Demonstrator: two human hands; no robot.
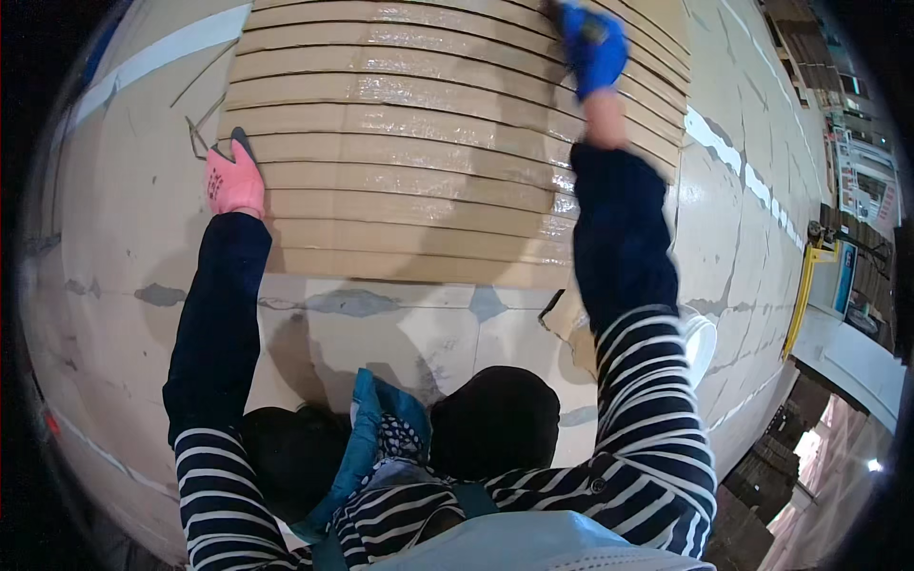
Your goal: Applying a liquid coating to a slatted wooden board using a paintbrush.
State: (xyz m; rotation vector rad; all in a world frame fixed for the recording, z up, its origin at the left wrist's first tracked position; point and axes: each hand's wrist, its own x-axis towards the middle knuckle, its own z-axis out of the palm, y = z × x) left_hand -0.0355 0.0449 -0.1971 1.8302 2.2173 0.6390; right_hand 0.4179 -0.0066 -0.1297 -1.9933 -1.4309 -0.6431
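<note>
Flat cardboard sheets point(400, 147) lie in front of me, overlapping in a fanned row, with glossy bands running across them. My left hand point(234, 181), in a pink glove with dark fingertips, rests at their left edge. Its fingers are apart, and it holds nothing that I can see. Over the far right part of the cardboard is my right hand point(595, 48), in a blue glove. Motion blurs it and hides how its fingers lie. Something dark shows at its fingertips, too smeared to name.
A white bucket point(700, 344) stands near my right forearm, beside a torn piece of brown cardboard point(571, 328). Thin strap-like strips point(197, 133) lie on the floor at left. A yellow-framed machine or cart point(804, 295) and stacked brown material point(762, 485) are at right.
</note>
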